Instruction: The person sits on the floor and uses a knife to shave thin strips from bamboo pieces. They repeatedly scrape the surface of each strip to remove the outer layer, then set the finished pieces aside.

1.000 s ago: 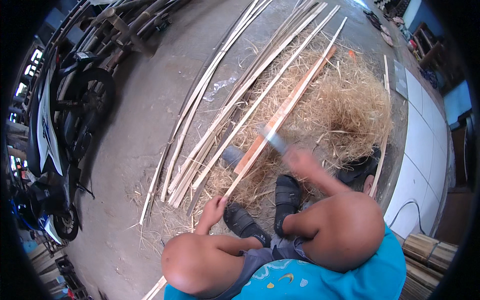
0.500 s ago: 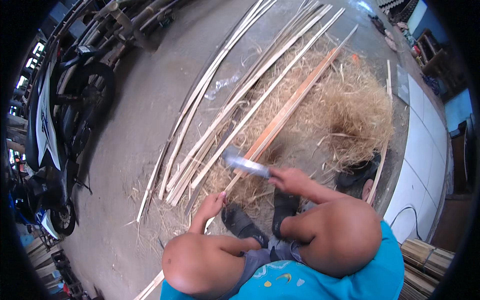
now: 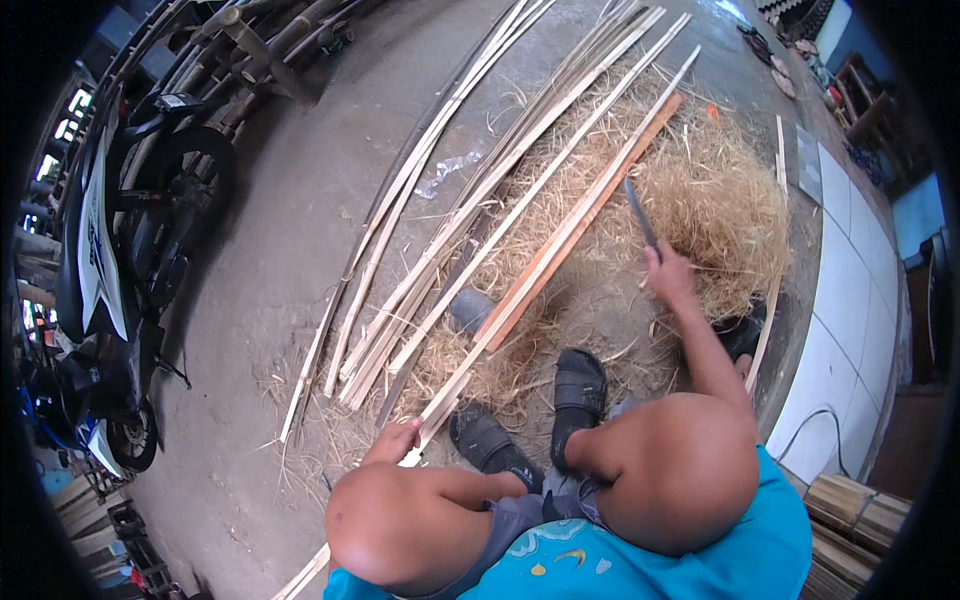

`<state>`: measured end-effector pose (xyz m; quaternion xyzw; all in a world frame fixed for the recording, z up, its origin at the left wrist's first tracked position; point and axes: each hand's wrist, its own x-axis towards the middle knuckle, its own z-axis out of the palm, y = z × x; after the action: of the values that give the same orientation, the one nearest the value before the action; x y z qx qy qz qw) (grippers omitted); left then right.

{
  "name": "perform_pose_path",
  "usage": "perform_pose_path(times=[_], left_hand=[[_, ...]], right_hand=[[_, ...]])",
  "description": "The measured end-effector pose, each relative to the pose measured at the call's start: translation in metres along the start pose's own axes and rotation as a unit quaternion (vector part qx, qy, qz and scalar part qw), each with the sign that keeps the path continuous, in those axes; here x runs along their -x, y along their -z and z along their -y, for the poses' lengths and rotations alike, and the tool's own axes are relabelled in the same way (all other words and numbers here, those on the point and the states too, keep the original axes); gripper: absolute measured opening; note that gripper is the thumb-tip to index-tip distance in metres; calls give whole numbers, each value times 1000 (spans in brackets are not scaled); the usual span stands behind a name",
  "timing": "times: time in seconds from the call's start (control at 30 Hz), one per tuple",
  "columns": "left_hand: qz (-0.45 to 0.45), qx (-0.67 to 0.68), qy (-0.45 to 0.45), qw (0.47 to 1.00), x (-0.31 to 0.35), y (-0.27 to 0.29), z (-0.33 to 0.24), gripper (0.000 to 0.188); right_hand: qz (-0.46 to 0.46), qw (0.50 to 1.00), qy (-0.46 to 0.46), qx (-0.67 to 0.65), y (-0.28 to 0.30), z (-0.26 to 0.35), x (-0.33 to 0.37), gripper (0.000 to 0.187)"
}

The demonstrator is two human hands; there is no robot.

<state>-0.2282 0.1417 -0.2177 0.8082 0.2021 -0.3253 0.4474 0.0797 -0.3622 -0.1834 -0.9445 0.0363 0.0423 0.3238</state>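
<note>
My left hand (image 3: 400,438) grips a long pale bamboo strip (image 3: 446,397) close to its near end, in front of my left knee. The strip runs away from me along a reddish-brown wooden board (image 3: 660,116), which slants to the far right. Out to the right, my right hand (image 3: 672,274) is closed round the handle of a knife (image 3: 639,216). Its dark blade points forward and a little left, apart from the strip, over a heap of fine shavings (image 3: 715,215). A grey cylindrical block (image 3: 472,310) shows by the board's near end.
Several long strips (image 3: 440,265) lie on the concrete floor left of the board. My sandalled feet (image 3: 580,385) are under the near end of the work. A motorbike (image 3: 150,230) stands at the left, white tiles (image 3: 840,280) at the right, and bundled slats (image 3: 850,510) at the lower right.
My right hand has swung the knife from the board's near end out to the right and farther away. My left hand has moved nearer to me and left, still on the strip.
</note>
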Motion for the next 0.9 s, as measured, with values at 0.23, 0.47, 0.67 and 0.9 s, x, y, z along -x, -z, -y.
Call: perform_pose_path(times=[0.23,0.47,0.67,0.9], left_hand=[[-245,-144,-82,955,20,-45,-39,45],[-124,-184,87,971,55,-8,-32,43],[-227,-231,-158,933,-12,-43,-75,39],[-217,-347,-143,901,-3,-32,-72,40]], right_hand=[[233,933,263,74,-54,69,93,40],[-7,996,19,86,17,-17,-30,36],[276,925,260,32,-77,57,124,45],[40,993,98,51,-18,9,15,44]])
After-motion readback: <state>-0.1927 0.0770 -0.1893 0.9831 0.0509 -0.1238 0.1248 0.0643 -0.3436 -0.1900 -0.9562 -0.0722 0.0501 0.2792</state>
